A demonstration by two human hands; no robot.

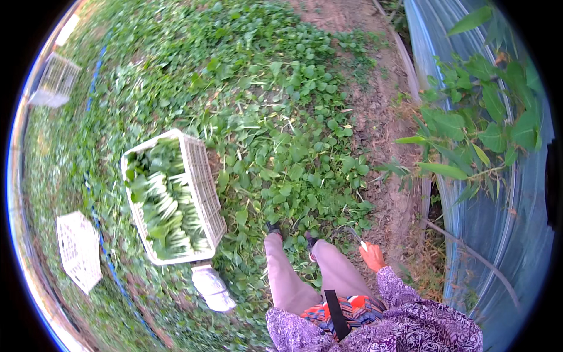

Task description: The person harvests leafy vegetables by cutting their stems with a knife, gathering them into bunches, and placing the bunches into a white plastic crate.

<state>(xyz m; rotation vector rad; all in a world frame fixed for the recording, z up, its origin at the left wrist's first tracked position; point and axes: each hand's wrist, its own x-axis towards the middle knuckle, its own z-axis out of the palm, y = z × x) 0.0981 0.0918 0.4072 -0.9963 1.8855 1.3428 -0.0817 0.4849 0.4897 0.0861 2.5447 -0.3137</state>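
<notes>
My right hand (373, 257) is closed around the white handle of a small tool (363, 246), held over the bed's right side; its thin, dark end is blurred, so its kind is unclear. My left hand is out of view; only the patterned left sleeve (292, 330) shows at the bottom. Low leafy green plants (286, 176) cover the ground before my feet. To the left, a white plastic crate (202, 185) holds bundles of leafy greens (169, 207) with pale stems.
A white bundle (212, 288) lies below the crate. Two more white crates (79, 251) (57, 79) stand far left, beside a blue hose (103, 246). A bare soil strip (378, 132), blue sheeting (497, 246) and a leafy branch (484, 169) border the right.
</notes>
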